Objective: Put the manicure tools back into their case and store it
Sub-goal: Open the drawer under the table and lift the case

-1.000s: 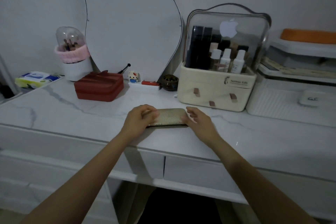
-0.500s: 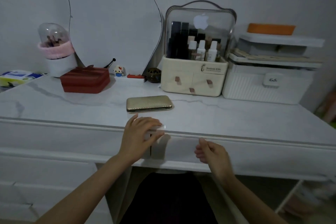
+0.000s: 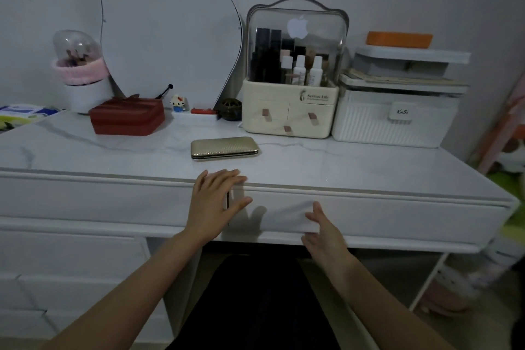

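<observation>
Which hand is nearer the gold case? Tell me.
Left. The left hand rests at the desk edge just below the gold case; the right hand sits lower, on the drawer front.

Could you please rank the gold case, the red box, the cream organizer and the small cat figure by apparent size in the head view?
1. Cream organizer
2. Red box
3. Gold case, though it lies nearer the camera
4. Cat figure
</observation>
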